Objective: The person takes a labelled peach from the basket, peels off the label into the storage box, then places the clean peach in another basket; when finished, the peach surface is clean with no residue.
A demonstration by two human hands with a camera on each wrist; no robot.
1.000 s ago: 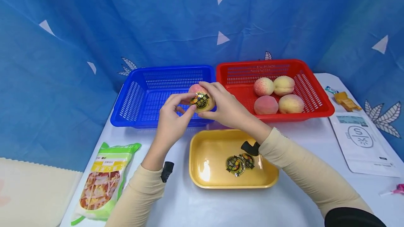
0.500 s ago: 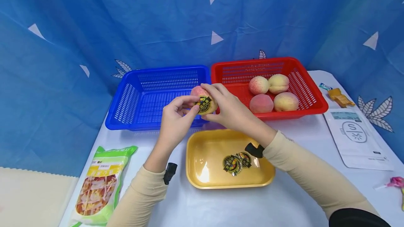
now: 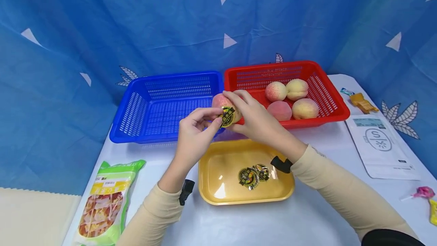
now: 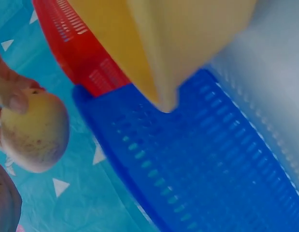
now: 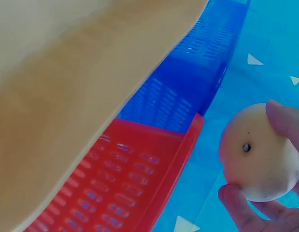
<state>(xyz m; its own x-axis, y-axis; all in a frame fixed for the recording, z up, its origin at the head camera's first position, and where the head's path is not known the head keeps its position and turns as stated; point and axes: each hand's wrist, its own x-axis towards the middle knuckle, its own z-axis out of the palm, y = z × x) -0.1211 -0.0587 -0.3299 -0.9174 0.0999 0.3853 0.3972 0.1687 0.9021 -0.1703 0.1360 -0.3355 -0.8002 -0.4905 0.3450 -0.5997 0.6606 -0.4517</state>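
Observation:
My right hand (image 3: pixel 256 117) holds a pink and yellow peach (image 3: pixel 219 101) above the gap where the two baskets meet, fingers on top and thumb below. A round black and gold sticker (image 3: pixel 227 117) is on the side of the peach facing me. My left hand (image 3: pixel 195 132) pinches the sticker's left edge between thumb and forefinger. In the right wrist view, the bare stem end of the peach (image 5: pixel 260 154) shows between the right fingers. Two or more similar stickers (image 3: pixel 250 176) lie in the gold tray (image 3: pixel 218 196) below my hands.
Behind my hands stand a blue basket (image 3: pixel 133 138) and, right of it, a red basket (image 3: pixel 336 114) with several peaches (image 3: pixel 297 89). A green food bag (image 3: pixel 102 210) lies at left. On the right are a white pouch (image 3: pixel 382 147), an orange wrapper (image 3: pixel 363 103) and a pink lollipop (image 3: pixel 423 192).
The head view has turned slightly to the right. Both hands and the peach have moved a little to the right relative to the baskets, and the sticker's face has tilted.

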